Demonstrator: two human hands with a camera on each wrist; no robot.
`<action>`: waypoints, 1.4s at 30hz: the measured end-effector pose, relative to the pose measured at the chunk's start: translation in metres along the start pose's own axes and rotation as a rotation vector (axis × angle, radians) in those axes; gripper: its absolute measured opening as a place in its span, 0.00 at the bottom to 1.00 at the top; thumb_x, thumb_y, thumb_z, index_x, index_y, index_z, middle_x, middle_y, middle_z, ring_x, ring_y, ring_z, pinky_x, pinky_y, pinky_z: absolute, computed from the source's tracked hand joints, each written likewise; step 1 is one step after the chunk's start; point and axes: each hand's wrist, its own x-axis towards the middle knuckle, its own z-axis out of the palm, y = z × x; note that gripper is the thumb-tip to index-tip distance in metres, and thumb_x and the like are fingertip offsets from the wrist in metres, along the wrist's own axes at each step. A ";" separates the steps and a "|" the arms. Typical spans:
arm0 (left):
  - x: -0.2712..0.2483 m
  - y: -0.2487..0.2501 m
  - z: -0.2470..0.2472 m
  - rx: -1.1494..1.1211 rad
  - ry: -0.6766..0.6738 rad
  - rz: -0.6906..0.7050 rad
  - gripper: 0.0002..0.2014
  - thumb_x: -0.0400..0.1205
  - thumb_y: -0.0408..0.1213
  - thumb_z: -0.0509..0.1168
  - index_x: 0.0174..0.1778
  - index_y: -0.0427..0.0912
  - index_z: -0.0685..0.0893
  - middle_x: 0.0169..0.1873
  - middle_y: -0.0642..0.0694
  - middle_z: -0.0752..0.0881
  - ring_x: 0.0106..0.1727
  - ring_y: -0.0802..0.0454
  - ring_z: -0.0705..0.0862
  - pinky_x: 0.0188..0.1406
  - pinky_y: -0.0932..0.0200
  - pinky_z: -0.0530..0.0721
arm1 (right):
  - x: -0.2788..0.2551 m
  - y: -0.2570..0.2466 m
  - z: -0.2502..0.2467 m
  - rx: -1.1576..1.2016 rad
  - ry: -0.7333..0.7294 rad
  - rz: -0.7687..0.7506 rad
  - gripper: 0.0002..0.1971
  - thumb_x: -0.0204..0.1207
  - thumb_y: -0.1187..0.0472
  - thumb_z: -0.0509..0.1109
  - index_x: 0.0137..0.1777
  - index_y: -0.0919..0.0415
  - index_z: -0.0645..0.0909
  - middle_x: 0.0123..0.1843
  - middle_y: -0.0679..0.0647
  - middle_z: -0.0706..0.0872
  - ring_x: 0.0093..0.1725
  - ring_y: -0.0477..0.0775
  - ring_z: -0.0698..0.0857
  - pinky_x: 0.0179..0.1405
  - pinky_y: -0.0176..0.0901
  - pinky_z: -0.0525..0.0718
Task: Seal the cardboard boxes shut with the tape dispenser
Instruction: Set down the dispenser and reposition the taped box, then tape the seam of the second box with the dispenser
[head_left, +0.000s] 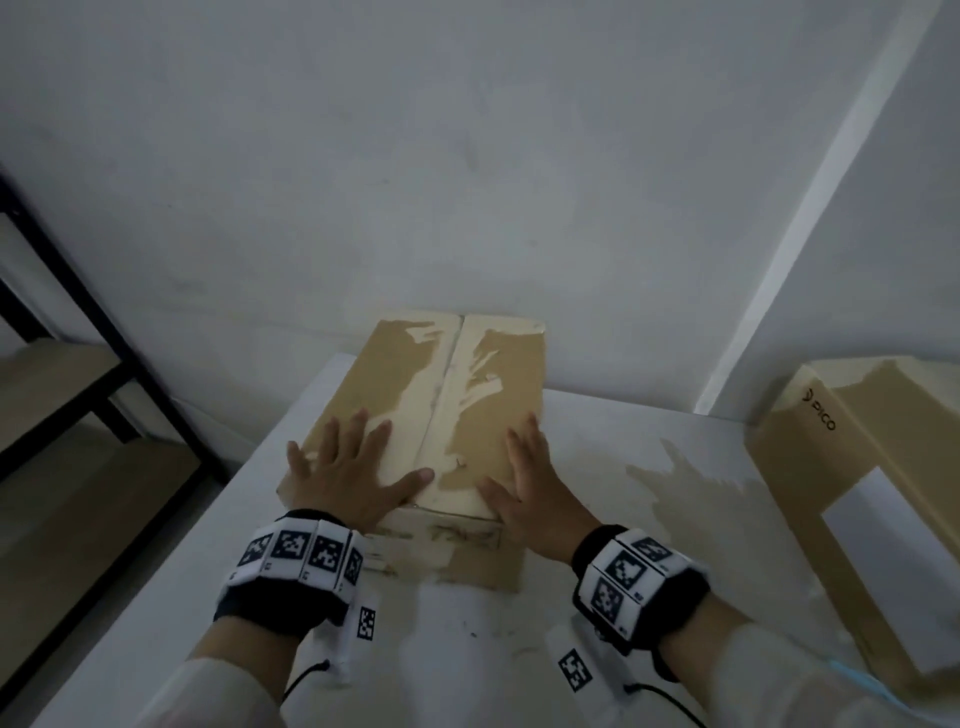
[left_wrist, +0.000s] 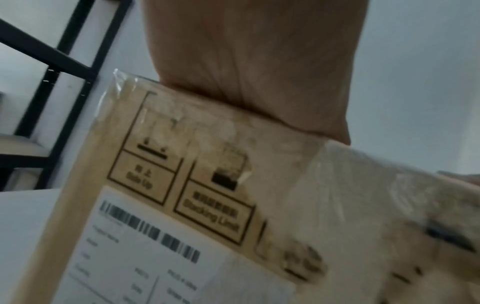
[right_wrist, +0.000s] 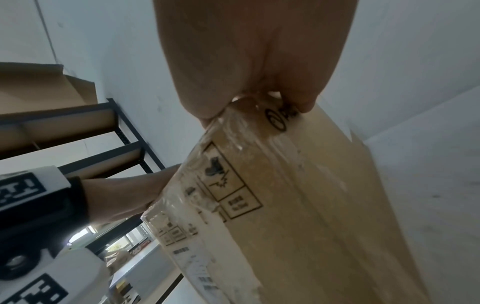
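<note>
Both hands (head_left: 358, 470) (head_left: 535, 480) flat on box (head_left: 452, 395), fingers spread, barcode label (left_wrist: 145, 257) (left wrist only)

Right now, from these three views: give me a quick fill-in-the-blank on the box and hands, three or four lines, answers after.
1. Both hands press flat on the ____ of the cardboard box.
2. The left hand lies to the ____ of the centre seam.
3. The second box beside the right hand is printed ____.
4. The box stands on a ____ table.

Missing words: top; left; PICO; white
</note>
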 end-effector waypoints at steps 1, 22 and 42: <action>0.005 -0.009 -0.001 -0.011 0.009 -0.019 0.43 0.72 0.74 0.45 0.80 0.58 0.45 0.82 0.54 0.38 0.83 0.48 0.37 0.78 0.33 0.37 | 0.007 -0.007 0.003 -0.015 -0.021 -0.008 0.37 0.82 0.47 0.56 0.81 0.60 0.39 0.82 0.54 0.29 0.82 0.54 0.35 0.81 0.48 0.43; 0.040 -0.039 -0.029 -0.105 -0.002 -0.204 0.34 0.81 0.57 0.50 0.81 0.54 0.45 0.82 0.47 0.39 0.83 0.46 0.39 0.78 0.31 0.41 | 0.037 -0.040 0.011 0.028 -0.194 -0.094 0.33 0.82 0.44 0.53 0.81 0.58 0.48 0.84 0.51 0.38 0.83 0.49 0.44 0.82 0.50 0.50; -0.089 0.233 0.082 0.097 -0.381 0.509 0.35 0.80 0.62 0.52 0.81 0.55 0.50 0.82 0.47 0.39 0.83 0.45 0.39 0.79 0.37 0.45 | -0.260 0.181 -0.074 -0.040 0.188 0.488 0.32 0.70 0.59 0.54 0.77 0.55 0.57 0.79 0.58 0.64 0.76 0.57 0.64 0.75 0.50 0.61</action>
